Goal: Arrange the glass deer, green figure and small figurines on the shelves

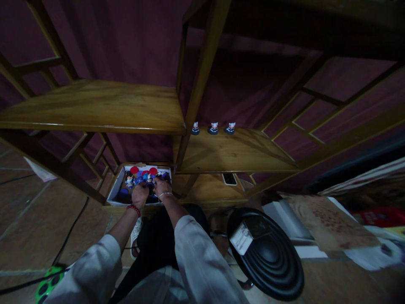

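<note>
On the bottom shelf is a white box filled with small blue and white figurines and red round pieces. Both of my hands reach down into it. My left hand, above a red beaded bracelet, has its fingers curled together near the front of the box. Close beside it, my right hand, with a silver bangle at the wrist, bends its fingers among the pieces. Dim light and the backs of my hands hide what is between the fingers. Three matching figurines stand in a row on the shelf to the right.
The wooden shelf unit has a higher board at left and an upright post between bays. A phone lies on the low shelf. A black round stool holds a small box. Cables cross the floor at left.
</note>
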`<state>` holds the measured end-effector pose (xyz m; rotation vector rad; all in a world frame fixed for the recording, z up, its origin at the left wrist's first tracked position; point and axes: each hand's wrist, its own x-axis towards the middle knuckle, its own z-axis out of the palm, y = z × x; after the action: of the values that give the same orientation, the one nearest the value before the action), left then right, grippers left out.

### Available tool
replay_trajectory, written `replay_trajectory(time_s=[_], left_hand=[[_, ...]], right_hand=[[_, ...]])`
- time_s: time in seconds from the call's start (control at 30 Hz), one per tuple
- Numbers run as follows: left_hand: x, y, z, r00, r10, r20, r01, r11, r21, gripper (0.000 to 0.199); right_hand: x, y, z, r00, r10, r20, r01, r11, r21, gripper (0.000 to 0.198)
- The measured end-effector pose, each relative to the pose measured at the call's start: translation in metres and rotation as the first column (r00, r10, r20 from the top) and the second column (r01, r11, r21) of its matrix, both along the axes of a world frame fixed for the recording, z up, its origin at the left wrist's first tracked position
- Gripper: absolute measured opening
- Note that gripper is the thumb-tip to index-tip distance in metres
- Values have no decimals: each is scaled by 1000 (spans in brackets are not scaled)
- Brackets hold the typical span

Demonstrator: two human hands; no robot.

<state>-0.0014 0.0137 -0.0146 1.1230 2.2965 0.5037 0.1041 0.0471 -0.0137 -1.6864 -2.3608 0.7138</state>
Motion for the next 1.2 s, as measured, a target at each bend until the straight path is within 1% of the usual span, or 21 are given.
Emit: replay_trajectory(time_s=[0.17,0.23,0.43,0.63,0.77,0.87,1.03,1.1,1.2], left_hand=[[3,-2,7,1000,-15,-4,15,1000,-4,33],[3,-2,7,1000,-25,-4,25,1000,0,33],[1,0,4,1000,-17,-10,17,1000,-12,32],[2,0,6,1000,-1,-16,1,1000,-23,31],[2,-1,7,1000,-14,-14,14,1000,-20,32],[1,-1,5,1000,-24,-13,23,1000,-8,32],[0,-1,1,999,-34,-10,34,999,24,33],[0,-2,0,999,-37,-10,37,999,38,33],[-1,-2,-2,999,-38,-11,39,996,76,32]], right_hand=[[1,-3,3,997,73,38,-72,997,-31,50],[1,-4,3,995,81,52,-79,996,-35,53],[-1,-1,0,997,64,30,-63,997,-44,44],[1,1,3,992,-106,-74,106,994,-12,27],[3,0,4,979,-172,-110,172,985,-1,22],[4,-1,3,979,-156,-130,157,988,1,24],[6,-1,3,983,-108,-148,106,994,-24,40],[7,-1,2,984,-99,-147,95,995,-33,41],[6,-1,-1,983,-124,-136,121,992,-29,40]])
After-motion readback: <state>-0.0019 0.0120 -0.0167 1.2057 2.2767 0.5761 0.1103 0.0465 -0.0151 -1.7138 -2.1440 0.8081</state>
